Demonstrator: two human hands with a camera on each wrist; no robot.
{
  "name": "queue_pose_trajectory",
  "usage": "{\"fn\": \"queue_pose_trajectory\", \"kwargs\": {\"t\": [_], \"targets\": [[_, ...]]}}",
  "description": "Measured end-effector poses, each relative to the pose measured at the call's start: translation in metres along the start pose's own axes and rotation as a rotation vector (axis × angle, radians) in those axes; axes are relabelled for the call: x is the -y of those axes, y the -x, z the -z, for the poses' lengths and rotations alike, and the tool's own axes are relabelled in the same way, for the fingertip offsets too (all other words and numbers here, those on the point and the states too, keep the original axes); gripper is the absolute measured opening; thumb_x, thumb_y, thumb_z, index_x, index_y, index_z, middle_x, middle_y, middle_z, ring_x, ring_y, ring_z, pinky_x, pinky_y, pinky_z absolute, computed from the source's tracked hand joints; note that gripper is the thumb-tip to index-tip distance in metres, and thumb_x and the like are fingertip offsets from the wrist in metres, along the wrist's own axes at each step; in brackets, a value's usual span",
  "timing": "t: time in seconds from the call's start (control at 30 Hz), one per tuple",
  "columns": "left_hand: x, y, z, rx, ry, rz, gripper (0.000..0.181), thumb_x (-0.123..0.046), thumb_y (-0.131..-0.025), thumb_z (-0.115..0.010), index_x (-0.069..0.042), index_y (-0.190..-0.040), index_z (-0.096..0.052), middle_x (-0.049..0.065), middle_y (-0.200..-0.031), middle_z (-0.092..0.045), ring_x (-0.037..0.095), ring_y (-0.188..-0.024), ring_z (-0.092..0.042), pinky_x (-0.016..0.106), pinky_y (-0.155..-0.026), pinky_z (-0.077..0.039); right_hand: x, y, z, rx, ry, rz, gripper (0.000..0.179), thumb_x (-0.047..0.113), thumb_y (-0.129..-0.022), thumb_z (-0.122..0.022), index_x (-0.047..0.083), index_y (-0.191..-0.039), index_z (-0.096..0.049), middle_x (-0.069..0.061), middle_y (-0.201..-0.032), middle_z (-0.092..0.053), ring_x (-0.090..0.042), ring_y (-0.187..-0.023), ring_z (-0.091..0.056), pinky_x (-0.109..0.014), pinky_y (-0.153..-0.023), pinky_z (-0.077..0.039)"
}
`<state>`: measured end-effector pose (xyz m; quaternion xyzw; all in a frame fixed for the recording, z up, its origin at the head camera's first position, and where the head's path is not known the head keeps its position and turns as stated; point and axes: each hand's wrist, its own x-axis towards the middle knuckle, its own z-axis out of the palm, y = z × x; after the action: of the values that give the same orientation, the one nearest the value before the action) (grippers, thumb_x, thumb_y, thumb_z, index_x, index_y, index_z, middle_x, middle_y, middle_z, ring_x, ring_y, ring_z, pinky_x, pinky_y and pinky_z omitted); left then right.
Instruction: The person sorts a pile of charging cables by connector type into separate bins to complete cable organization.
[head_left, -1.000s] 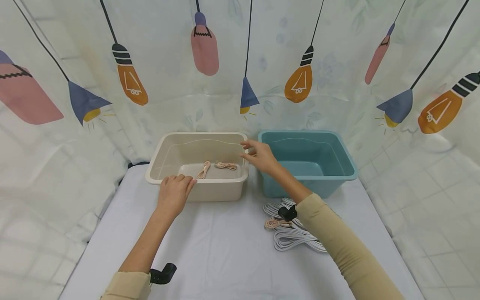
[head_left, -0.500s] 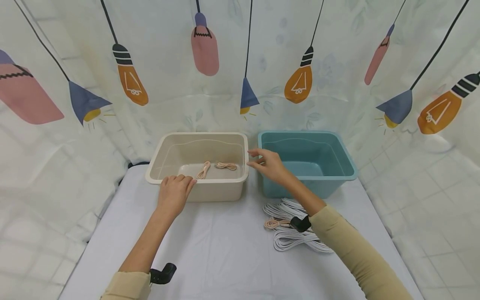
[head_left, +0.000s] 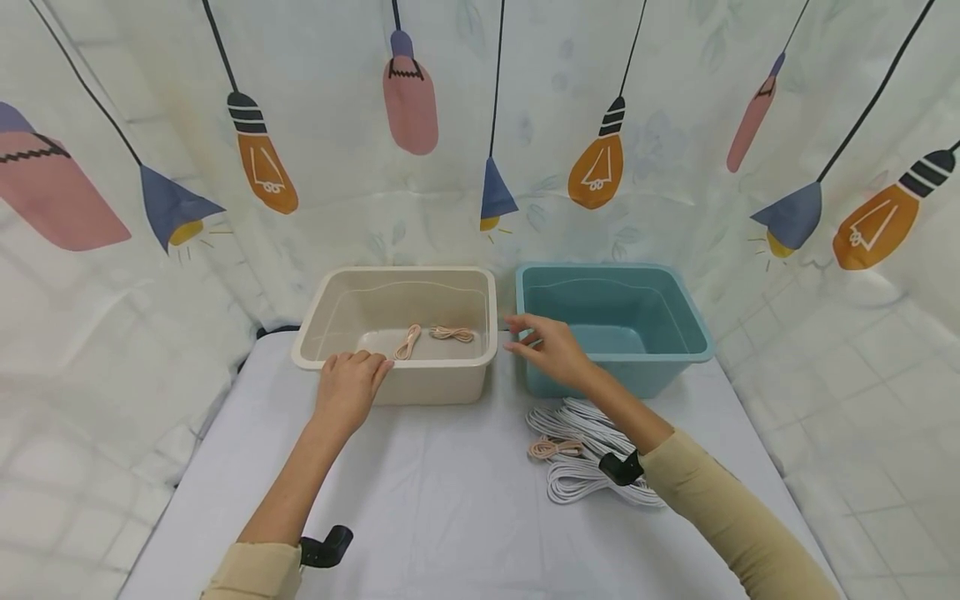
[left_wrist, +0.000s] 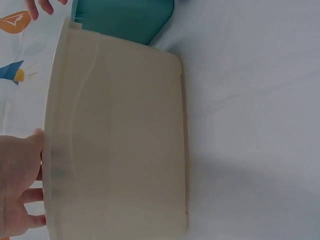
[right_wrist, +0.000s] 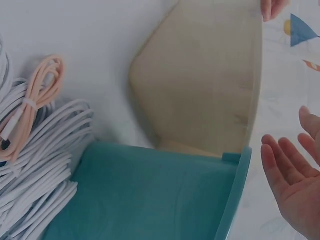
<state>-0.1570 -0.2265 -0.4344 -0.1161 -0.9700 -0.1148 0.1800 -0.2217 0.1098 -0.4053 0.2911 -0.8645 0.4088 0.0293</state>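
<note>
My left hand (head_left: 347, 390) rests on the front rim of a beige plastic bin (head_left: 431, 385), its spread fingers reaching over the edge. Two peach cables (head_left: 407, 342), coiled and tied, lie on the bin's floor. Near the left rim of a teal bin (head_left: 615, 368), my right hand (head_left: 552, 353) hovers with loosely bent fingers and nothing in them. In the right wrist view its palm is bare. In front of the teal bin lie white cable coils (head_left: 581, 482) and one peach cable coil (right_wrist: 40, 100) with a white tie; my right forearm partly covers the pile.
Both bins stand side by side, a narrow gap between them, at the back of a white-covered table (head_left: 450, 508). A patterned curtain (head_left: 300, 233) hangs directly behind and along both sides. Nothing is seen inside the teal bin.
My right hand has withdrawn from the beige bin's right rim, moving right and toward me to the teal bin's left side. The left hand and the cables have stayed put.
</note>
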Motion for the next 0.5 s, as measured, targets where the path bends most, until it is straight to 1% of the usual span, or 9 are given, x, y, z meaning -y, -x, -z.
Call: {"fn": "queue_pose_trajectory", "kwargs": {"t": [0.17, 0.27, 0.33, 0.5], "targets": [[0.000, 0.000, 0.000, 0.016, -0.002, 0.000, 0.023, -0.020, -0.106, -0.064, 0.001, -0.105, -0.075, 0.018, -0.097, -0.074, 0.047, -0.096, -0.066, 0.065, -0.092, -0.049, 0.000, 0.010, 0.000, -0.001, -0.009, 0.012, 0.041, 0.011, -0.097, -0.077, -0.001, -0.136, -0.067, -0.023, -0.118, -0.073, -0.036, -0.096, -0.077, -0.044, -0.082, -0.065], [0.001, -0.001, 0.001, 0.027, 0.004, 0.004, 0.024, -0.020, -0.107, -0.063, 0.001, -0.106, -0.075, 0.018, -0.098, -0.074, 0.048, -0.097, -0.067, 0.067, -0.094, -0.049, -0.002, 0.017, -0.001, 0.004, -0.009, 0.007, 0.041, 0.010, -0.097, -0.077, -0.002, -0.135, -0.067, -0.023, -0.117, -0.073, -0.035, -0.097, -0.077, -0.043, -0.083, -0.065], [0.002, -0.002, 0.001, 0.045, 0.011, 0.013, 0.025, -0.021, -0.107, -0.062, 0.001, -0.107, -0.075, 0.018, -0.099, -0.075, 0.048, -0.099, -0.067, 0.068, -0.095, -0.048, -0.003, 0.021, -0.002, 0.008, -0.012, 0.000, 0.040, 0.010, -0.097, -0.077, -0.002, -0.134, -0.067, -0.023, -0.117, -0.074, -0.035, -0.097, -0.077, -0.042, -0.083, -0.065], [0.005, -0.003, 0.000, 0.071, 0.024, 0.033, 0.028, -0.023, -0.108, -0.060, 0.001, -0.110, -0.075, 0.019, -0.102, -0.075, 0.050, -0.104, -0.066, 0.070, -0.100, -0.046, -0.008, 0.033, -0.004, 0.017, -0.040, -0.012, 0.039, 0.009, -0.097, -0.077, -0.002, -0.133, -0.067, -0.020, -0.116, -0.074, -0.033, -0.096, -0.077, -0.041, -0.082, -0.064]]}}
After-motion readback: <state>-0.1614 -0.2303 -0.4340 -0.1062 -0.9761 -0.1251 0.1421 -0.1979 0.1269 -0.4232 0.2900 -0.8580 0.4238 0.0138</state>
